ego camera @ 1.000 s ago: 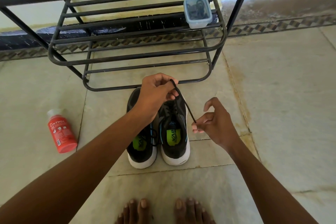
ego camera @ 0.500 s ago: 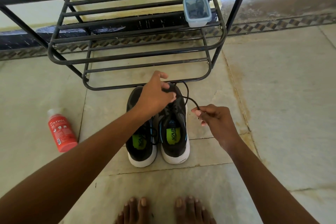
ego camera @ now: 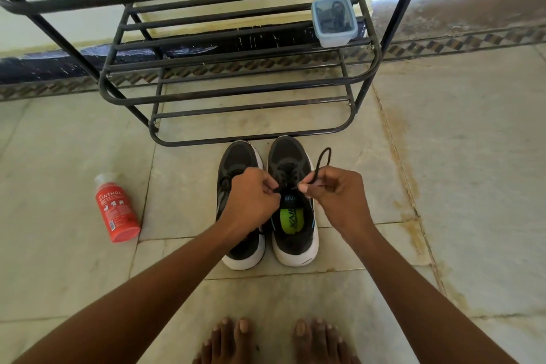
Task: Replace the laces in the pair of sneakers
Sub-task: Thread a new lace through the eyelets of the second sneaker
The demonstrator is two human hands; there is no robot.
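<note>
Both hands have drawn together over the right sneaker (ego camera: pixel 294 201), low above its tongue. Bare toes (ego camera: pixel 233 340) show nearest. Left hand (ego camera: pixel 251 201) pinches the black lace (ego camera: pixel 320 162) at the top eyelets; right hand (ego camera: pixel 334 189) pinches a loop of it that stands up past the fingers. Left sneaker (ego camera: pixel 236 162) sits just beside, on the tiled floor (ego camera: pixel 443 186). A red bottle (ego camera: pixel 116 207) lies off left; beyond, a shoe rack (ego camera: pixel 236 91) carries a lidded box (ego camera: pixel 334 22)

sneakers (ego camera: pixel 269 204) before rack (ego camera: pixel 236 91), bottle (ego camera: pixel 116 207) left
</note>
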